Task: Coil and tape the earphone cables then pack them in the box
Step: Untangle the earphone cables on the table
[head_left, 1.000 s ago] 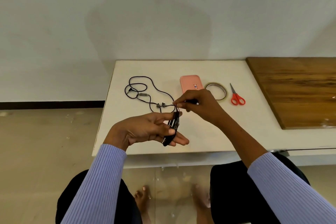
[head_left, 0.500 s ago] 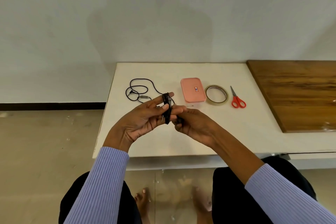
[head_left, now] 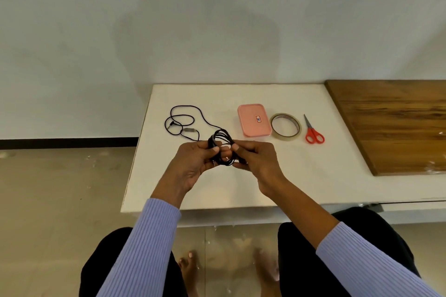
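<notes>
We see the left hand (head_left: 193, 164) and right hand (head_left: 258, 159) both pinching 1 black coil (head_left: 223, 149) above the table (head_left: 313, 176); a loose cable (head_left: 183, 123) lies behind, left of the shut pink box (head_left: 253, 119), tape (head_left: 286, 125) and scissors (head_left: 313, 131)

Bare table (head_left: 313, 176) lies right of the hands (head_left: 225, 155); pink box (head_left: 253, 120), tape roll (head_left: 286, 126), scissors (head_left: 313, 130) line the far side.

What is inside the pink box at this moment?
Cannot be seen: the pink box sits closed on the white table, its lid covering the contents. The coiled earphone cable is outside, held by both hands.
</notes>
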